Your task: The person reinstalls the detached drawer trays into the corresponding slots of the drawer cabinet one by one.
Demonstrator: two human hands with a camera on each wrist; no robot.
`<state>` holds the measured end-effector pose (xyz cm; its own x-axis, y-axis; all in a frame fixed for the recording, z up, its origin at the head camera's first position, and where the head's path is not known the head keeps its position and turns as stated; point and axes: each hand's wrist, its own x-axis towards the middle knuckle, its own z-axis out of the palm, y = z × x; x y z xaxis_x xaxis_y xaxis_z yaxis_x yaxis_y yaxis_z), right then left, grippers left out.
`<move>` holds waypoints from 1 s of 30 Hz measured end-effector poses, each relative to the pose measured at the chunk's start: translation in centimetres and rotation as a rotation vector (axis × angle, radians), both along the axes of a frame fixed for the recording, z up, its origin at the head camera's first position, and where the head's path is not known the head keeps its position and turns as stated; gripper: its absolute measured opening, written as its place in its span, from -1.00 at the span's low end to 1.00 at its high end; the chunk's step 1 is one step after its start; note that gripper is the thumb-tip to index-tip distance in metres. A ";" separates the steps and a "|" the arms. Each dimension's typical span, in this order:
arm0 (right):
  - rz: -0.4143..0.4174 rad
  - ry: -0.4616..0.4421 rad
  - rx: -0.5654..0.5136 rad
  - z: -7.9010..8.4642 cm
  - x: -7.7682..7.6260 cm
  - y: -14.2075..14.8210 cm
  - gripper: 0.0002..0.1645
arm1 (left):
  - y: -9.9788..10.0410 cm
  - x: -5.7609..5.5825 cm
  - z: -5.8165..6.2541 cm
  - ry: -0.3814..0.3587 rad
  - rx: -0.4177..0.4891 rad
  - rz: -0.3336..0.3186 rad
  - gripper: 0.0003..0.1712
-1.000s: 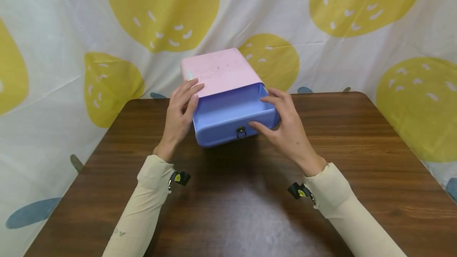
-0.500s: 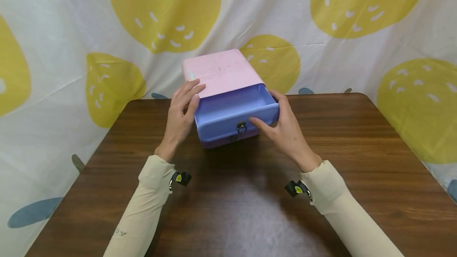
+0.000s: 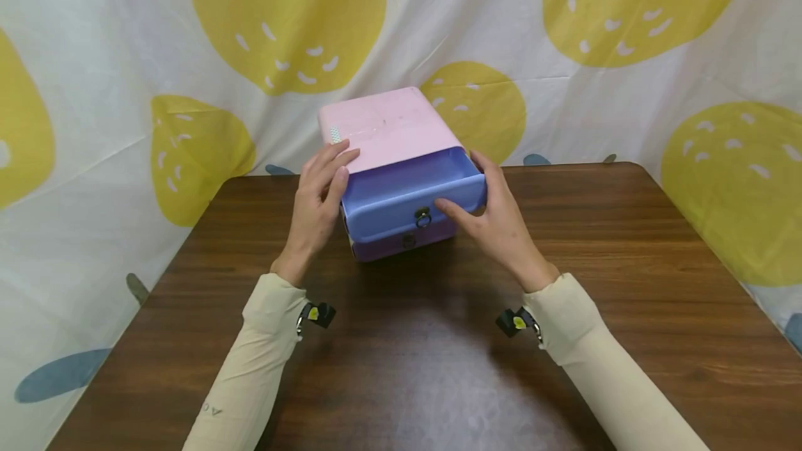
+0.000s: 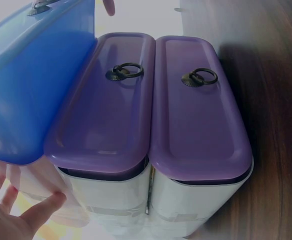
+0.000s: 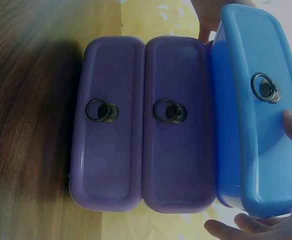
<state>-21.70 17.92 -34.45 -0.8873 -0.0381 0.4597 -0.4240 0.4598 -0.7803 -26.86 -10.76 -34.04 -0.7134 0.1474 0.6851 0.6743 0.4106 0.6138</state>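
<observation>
A blue drawer (image 3: 410, 206) with a ring pull juts from the pink top casing (image 3: 391, 120) of a stacked drawer unit. Two purple drawers, a middle one (image 5: 178, 145) and a bottom one (image 5: 108, 155), sit below it, each with a dark ring pull. My left hand (image 3: 318, 190) rests at the casing's left front corner, fingers lying over the top and thumb near the front edge. My right hand (image 3: 498, 218) grips the blue drawer's right end, thumb on its front face and fingers along its side. The blue drawer's rear lies hidden inside the casing.
The unit stands toward the back of a dark wooden table (image 3: 401, 367). Behind it hangs a white cloth (image 3: 401, 19) printed with yellow fruit. A patterned sticker (image 3: 335, 134) is on the casing's left edge.
The blue drawer has slid farther into the casing, and the purple drawer front below now shows. My right hand has closed on the drawer's end and moved back with it; the left stays put.
</observation>
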 end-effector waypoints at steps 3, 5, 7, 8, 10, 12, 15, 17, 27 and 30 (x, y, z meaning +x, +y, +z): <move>0.001 -0.009 -0.009 0.2 -0.2 -0.1 0.11 | -0.1 0.0 0.0 0.003 0.002 0.001 -0.58; 0.005 -0.019 -0.022 0.2 -0.4 -0.2 0.10 | -0.1 0.0 0.0 0.007 0.003 0.000 -0.59; 0.010 -0.020 -0.033 0.3 -0.7 -0.4 0.08 | -0.1 0.1 0.0 0.011 0.002 -0.001 -0.59; 0.012 -0.021 -0.036 0.3 -0.8 -0.4 0.07 | -0.2 0.1 0.0 0.013 0.001 0.000 -0.59; 0.013 -0.024 -0.039 0.4 -1.1 -0.5 0.06 | -0.2 0.1 0.0 0.015 0.002 -0.002 -0.58; 0.014 -0.027 -0.039 0.4 -1.3 -0.5 0.06 | -0.2 0.1 0.0 0.018 0.001 -0.002 -0.58; 0.017 -0.035 -0.039 0.6 -1.7 -0.6 0.06 | -0.2 0.1 0.1 0.018 -0.001 -0.004 -0.57; 0.017 -0.039 -0.039 0.7 -1.9 -0.6 0.07 | -0.1 0.2 0.1 0.021 -0.005 -0.006 -0.56; 0.049 -0.051 -0.069 0.8 -2.4 -0.6 0.05 | 0.3 0.4 0.3 0.025 -0.008 -0.009 -0.53; 0.052 -0.049 -0.074 0.6 -2.5 -0.6 0.02 | 0.3 0.4 0.2 0.022 -0.010 -0.010 -0.53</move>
<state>-24.23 17.35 -33.81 -0.9064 -0.0520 0.4193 -0.4064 0.3784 -0.8316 -26.45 -10.44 -33.83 -0.6967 0.1617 0.6989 0.6917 0.4097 0.5947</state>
